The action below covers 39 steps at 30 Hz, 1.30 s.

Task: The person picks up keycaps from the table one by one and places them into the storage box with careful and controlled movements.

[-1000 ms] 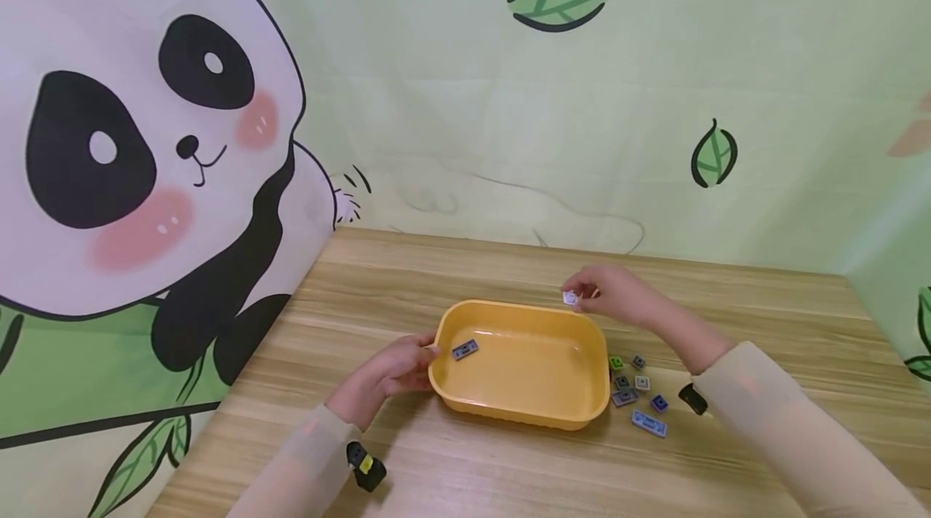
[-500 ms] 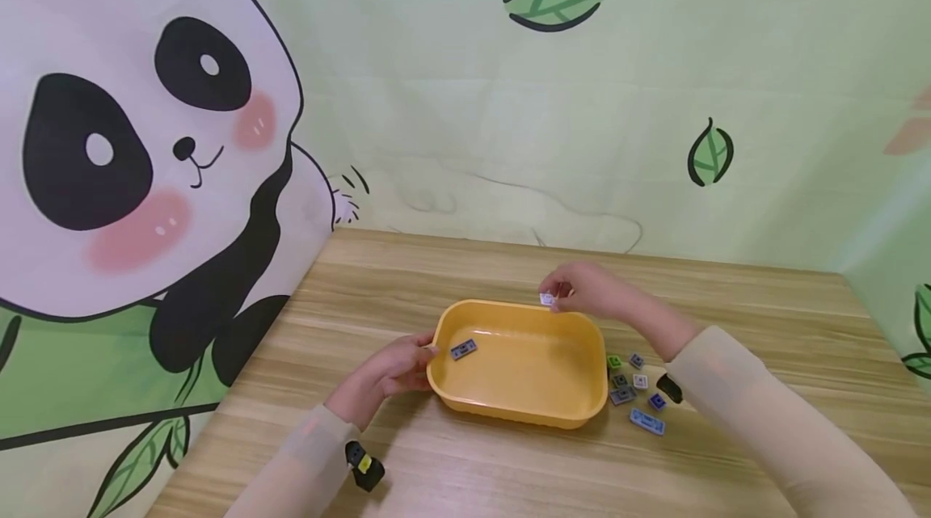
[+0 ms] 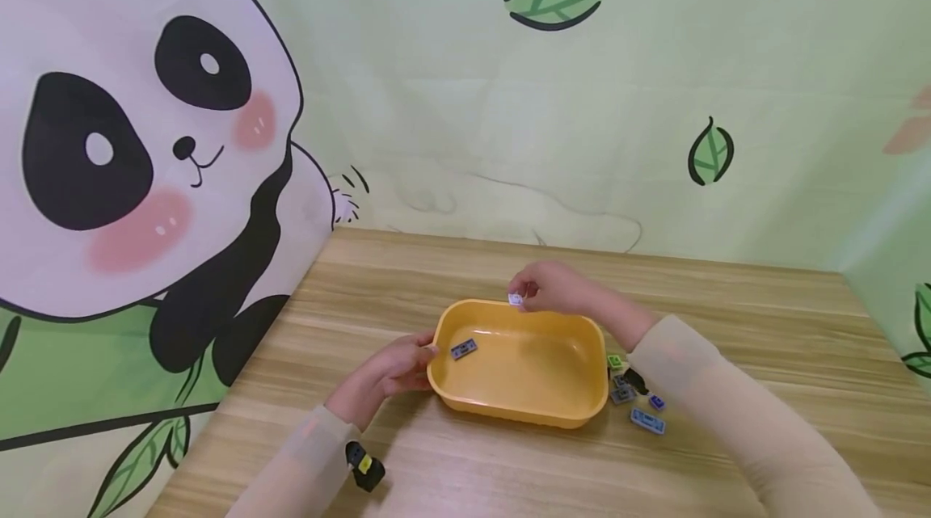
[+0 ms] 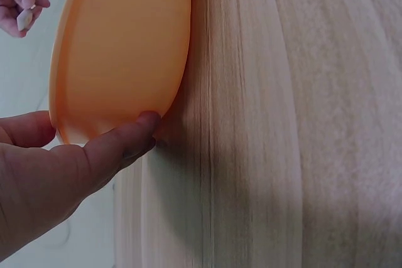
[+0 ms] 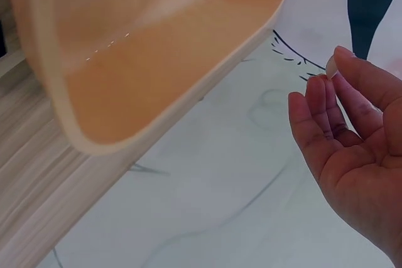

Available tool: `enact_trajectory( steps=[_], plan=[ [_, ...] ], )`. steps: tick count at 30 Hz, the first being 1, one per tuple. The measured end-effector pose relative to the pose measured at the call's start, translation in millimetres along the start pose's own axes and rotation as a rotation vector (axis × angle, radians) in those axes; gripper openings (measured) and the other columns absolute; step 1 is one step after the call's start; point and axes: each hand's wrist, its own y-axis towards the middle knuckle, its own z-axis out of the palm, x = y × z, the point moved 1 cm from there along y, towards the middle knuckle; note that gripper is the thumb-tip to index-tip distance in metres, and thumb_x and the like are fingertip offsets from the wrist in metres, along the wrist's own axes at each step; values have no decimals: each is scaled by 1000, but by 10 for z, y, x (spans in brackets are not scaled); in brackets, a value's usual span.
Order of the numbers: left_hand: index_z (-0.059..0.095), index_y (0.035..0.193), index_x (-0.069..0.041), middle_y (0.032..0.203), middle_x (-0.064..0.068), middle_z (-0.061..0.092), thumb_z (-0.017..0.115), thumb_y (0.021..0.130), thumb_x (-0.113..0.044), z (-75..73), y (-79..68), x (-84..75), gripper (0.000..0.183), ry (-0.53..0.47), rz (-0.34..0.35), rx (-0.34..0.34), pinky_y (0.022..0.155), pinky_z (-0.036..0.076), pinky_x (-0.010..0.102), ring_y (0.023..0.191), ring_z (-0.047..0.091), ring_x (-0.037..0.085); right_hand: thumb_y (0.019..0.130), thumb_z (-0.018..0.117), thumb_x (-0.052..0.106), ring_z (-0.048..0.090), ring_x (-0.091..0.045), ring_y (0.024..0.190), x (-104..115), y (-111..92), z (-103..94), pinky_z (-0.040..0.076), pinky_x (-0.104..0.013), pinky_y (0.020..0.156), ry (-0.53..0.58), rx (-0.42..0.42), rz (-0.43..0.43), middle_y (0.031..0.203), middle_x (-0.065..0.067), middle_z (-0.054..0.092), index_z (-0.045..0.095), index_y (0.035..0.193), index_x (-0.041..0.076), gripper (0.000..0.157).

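Note:
My right hand [image 3: 556,288] pinches a small white square piece [image 3: 515,300] between thumb and fingertips, above the far rim of a yellow plastic tub [image 3: 520,413]. In the right wrist view only a pale edge of that white piece [image 5: 331,67] shows at the fingertips. My left hand [image 3: 396,368] grips the tub's left end, its thumb at the rim. The left wrist view shows the left hand's fingers [image 4: 125,139] against the tub's end wall [image 4: 119,48]. Inside the tub, near its left end, lies a grey rectangular piece [image 3: 464,349].
Right of the tub several small pieces lie on the wooden table [image 3: 465,469], among them a green one [image 3: 615,361], a dark blue one [image 3: 657,402] and a light blue rectangular one [image 3: 647,421]. The right sleeve [image 3: 672,352] partly covers this group. A panda-printed cloth backdrop [image 3: 465,98] stands behind.
The right hand has moved left along the tub's far rim with the white piece in its fingertips. Its sleeve now covers some of the loose pieces. The left hand stays on the tub.

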Motion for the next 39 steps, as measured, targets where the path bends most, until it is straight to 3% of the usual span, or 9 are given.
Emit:
enact_trajectory(
  steps=[8,21,28,34,39],
  plan=[
    [18,161,5,153,34,43,34,108,-8,-6,-27,-4,56,5,3,-4,92,53,37,117,59,22,93,72,7,64,-21,96,79,144,92,57,-34,88,21,29,-25,104,-13,74,73,117,-1,25],
    [17,161,5,154,35,40,33,108,-7,10,-27,-21,56,16,5,-1,110,48,53,125,55,27,87,73,4,65,-18,89,116,349,263,55,-29,84,-92,61,-100,96,-11,73,74,107,0,21],
    [17,160,6,154,35,39,33,108,-7,-4,-25,-13,56,15,15,3,110,48,54,125,55,27,90,72,5,65,-18,91,116,416,370,55,-28,85,-65,90,-77,98,-11,73,73,111,0,22],
    [18,161,5,155,36,39,33,108,-7,-4,-1,5,56,11,-2,-8,116,42,59,128,54,29,89,72,4,60,-14,86,104,474,476,51,-23,78,-48,128,-40,95,-8,71,72,109,2,20],
    [17,161,5,156,36,39,33,108,-7,-7,18,11,56,2,-4,-12,117,41,60,128,54,30,86,74,1,56,-12,80,65,529,557,47,-20,72,-71,137,-65,89,-7,68,72,103,2,18]
  ],
)
